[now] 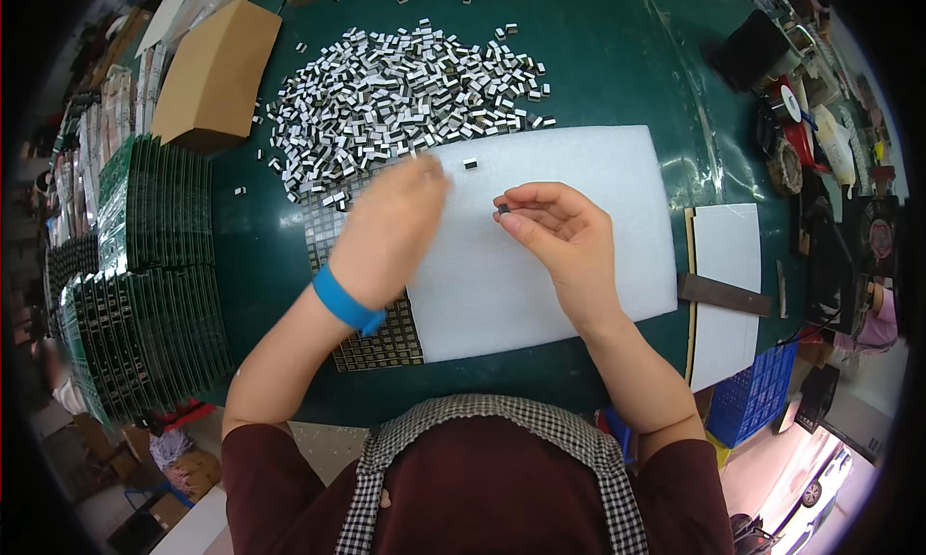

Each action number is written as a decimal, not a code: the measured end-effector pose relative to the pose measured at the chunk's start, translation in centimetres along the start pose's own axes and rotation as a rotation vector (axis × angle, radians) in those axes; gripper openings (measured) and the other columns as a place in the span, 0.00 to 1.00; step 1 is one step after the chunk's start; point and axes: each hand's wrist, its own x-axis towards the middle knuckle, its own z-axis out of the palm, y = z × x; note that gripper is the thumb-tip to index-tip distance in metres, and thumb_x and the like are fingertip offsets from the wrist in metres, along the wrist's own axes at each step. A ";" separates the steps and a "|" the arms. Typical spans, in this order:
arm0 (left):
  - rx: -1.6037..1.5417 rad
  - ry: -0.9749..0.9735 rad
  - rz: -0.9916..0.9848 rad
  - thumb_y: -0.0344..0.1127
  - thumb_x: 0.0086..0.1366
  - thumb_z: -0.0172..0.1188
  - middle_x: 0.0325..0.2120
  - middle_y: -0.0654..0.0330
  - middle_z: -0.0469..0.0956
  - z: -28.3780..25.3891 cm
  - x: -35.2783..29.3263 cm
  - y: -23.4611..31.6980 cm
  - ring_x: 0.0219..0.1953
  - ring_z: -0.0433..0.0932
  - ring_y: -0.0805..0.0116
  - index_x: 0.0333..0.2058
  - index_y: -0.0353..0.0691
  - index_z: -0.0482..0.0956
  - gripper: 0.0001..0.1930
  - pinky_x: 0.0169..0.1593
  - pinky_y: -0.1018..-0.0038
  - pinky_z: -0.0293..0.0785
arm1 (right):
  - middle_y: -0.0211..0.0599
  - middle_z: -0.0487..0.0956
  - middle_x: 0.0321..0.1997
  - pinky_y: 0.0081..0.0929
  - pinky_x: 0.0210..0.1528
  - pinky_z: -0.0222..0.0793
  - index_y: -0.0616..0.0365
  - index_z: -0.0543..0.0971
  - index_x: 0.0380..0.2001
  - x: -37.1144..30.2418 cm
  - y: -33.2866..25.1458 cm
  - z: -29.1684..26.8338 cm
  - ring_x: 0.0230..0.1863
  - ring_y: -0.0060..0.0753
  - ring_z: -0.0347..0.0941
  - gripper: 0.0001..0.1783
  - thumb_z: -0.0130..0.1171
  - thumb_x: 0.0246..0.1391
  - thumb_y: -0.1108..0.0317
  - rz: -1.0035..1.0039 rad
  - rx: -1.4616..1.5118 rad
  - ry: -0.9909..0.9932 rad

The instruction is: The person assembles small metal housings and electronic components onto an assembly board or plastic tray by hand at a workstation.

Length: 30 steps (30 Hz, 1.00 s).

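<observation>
My right hand (564,242) is over a white foam sheet (540,295), pinching a small dark block-shaped component (503,209) between thumb and fingertips. To its left, my left hand (395,222), a blue band on the wrist, is smeared by motion at the near edge of a pile of small black-and-white components (395,97); its fingers do not show clearly. Below that hand and forearm lies a gridded circuit board panel (395,338), partly hidden, alongside the foam. One loose component (470,163) rests on the foam between the hands.
Stacked green circuit boards (145,275) stand at the left, below a brown cardboard box (217,73). On the right, a dark flat bar (723,295) lies across a white board (728,237). Tools and a tape roll crowd the far right; a blue crate (752,391) sits below.
</observation>
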 end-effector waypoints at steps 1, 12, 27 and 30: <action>0.035 0.234 -0.025 0.25 0.51 0.59 0.33 0.54 0.73 -0.4 0.8 0.0 0.35 0.74 0.54 0.33 0.34 0.74 0.08 0.39 0.66 0.71 | 0.41 0.78 0.39 0.22 0.47 0.71 0.68 0.74 0.39 -0.1 0.0 0.1 0.43 0.28 0.74 0.12 0.58 0.49 0.78 -0.001 0.000 -0.001; 0.850 0.036 0.346 0.27 0.43 0.53 0.32 0.52 0.73 3.3 -1.3 0.4 0.34 0.73 0.64 0.25 0.30 0.75 0.08 0.29 0.79 0.73 | 0.43 0.77 0.39 0.22 0.45 0.72 0.69 0.73 0.41 -0.2 0.1 0.8 0.42 0.29 0.75 0.16 0.59 0.47 0.79 -0.003 -0.131 -0.021; -1.492 -0.048 -0.821 0.25 0.57 0.58 0.31 0.58 0.79 0.3 -2.1 1.0 0.34 0.79 0.70 0.42 0.32 0.73 0.13 0.40 0.78 0.75 | 0.33 0.79 0.34 0.25 0.33 0.72 0.56 0.72 0.47 -0.7 1.3 1.1 0.34 0.34 0.77 0.25 0.61 0.42 0.78 -0.710 -0.776 0.007; -1.547 -0.046 -0.835 0.26 0.58 0.57 0.32 0.57 0.79 0.6 -2.2 1.4 0.34 0.79 0.70 0.43 0.34 0.72 0.14 0.41 0.78 0.74 | 0.33 0.79 0.34 0.25 0.32 0.72 0.57 0.72 0.47 -0.5 1.5 1.1 0.33 0.34 0.76 0.26 0.61 0.41 0.79 -0.758 -0.766 0.016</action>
